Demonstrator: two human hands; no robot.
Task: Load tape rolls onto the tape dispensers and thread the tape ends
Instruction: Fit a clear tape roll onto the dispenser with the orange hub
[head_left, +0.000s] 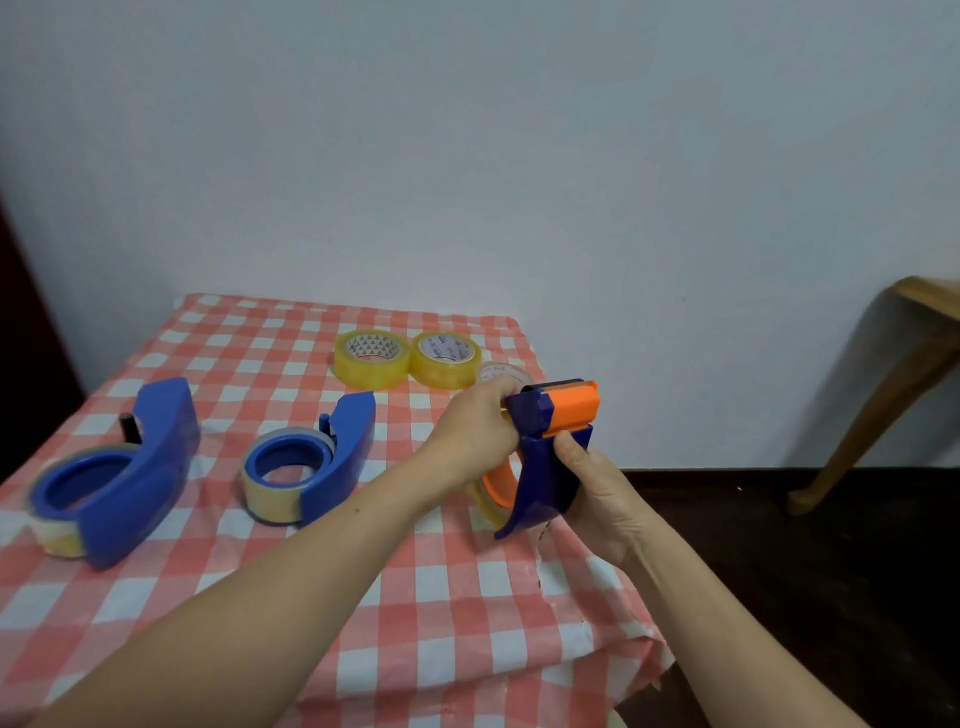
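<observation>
Checked tablecloth (291, 597), right edge: right hand (597, 499) wraps the dispenser (537, 475) handle. Left hand (478, 421), at 10 o'clock from it, grips the dispenser's head. Tape roll (482, 506) sits at right hand's 9 o'clock.

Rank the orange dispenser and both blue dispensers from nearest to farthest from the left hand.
1. Orange dispenser, held by the left hand, right side.
2. Middle blue dispenser, table centre.
3. Left blue dispenser, far left edge.
</observation>
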